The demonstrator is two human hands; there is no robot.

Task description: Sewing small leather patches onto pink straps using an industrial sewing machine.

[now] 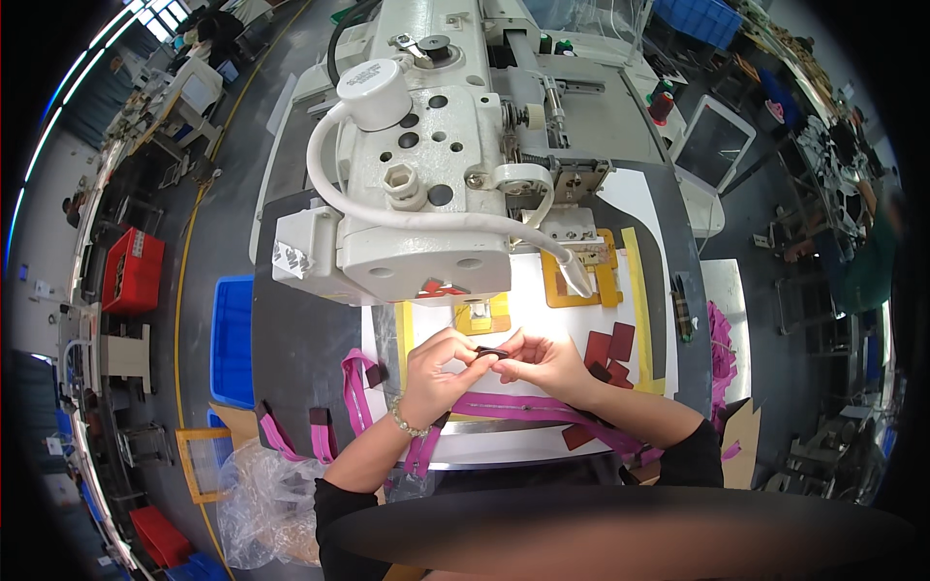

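My left hand [438,376] and my right hand [550,366] meet over the white work surface, just in front of the sewing machine head. Between their fingertips is a small dark piece [491,352], pinched from both sides; its exact shape is partly covered by the fingers. A magenta zipper [513,403] runs across the surface below my hands and passes under my right forearm. More magenta zipper tape [355,392] curls beside my left wrist, near a dark end tab. Several reddish-brown rectangular patches [622,342] lie by my right hand.
The white sewing machine [426,194] stands close ahead, with a yellow plate [484,317] under its head and a yellow frame [586,281] to the right. A blue bin [232,339] and a clear plastic bag [266,504] sit at left. Tweezers [682,310] lie at right.
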